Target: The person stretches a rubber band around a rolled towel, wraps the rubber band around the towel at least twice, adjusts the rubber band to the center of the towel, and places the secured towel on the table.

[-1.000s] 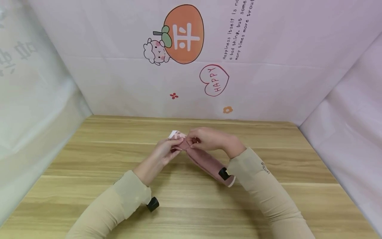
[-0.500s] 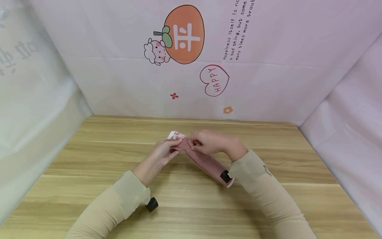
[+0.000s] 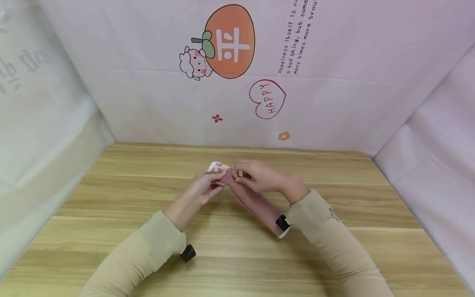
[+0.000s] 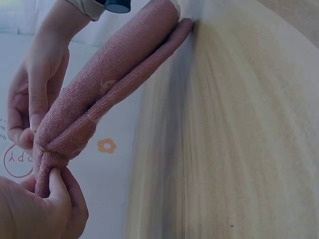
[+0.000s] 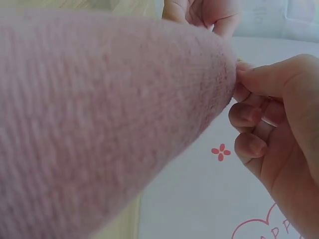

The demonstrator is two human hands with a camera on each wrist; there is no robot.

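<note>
A dusty-pink towel [image 3: 256, 204], folded into a long narrow strip with white edges, is gathered tightly near its middle. My left hand [image 3: 202, 187] grips the gathered part between thumb and fingers; a pale patterned end pokes out above it. Right beside it, my right hand [image 3: 259, 175] pinches at the narrowed spot with thumb and curled fingers. In the left wrist view, the long folded half [image 4: 107, 64] slants up and away from both hands, and a thin brownish band crosses the gather. A small yellowish bit shows at the right fingertips in the right wrist view.
Beneath the hands lies a wood-grain table [image 3: 237, 268]. White printed cloth [image 3: 334, 107] hangs behind it and along both sides. Black wrist devices [image 3: 188, 253] sit at both cuffs.
The right hand has shifted slightly, and its wrist has dropped a little toward the person. The towel's loose end has swung slightly down and left. The left hand keeps its grip.
</note>
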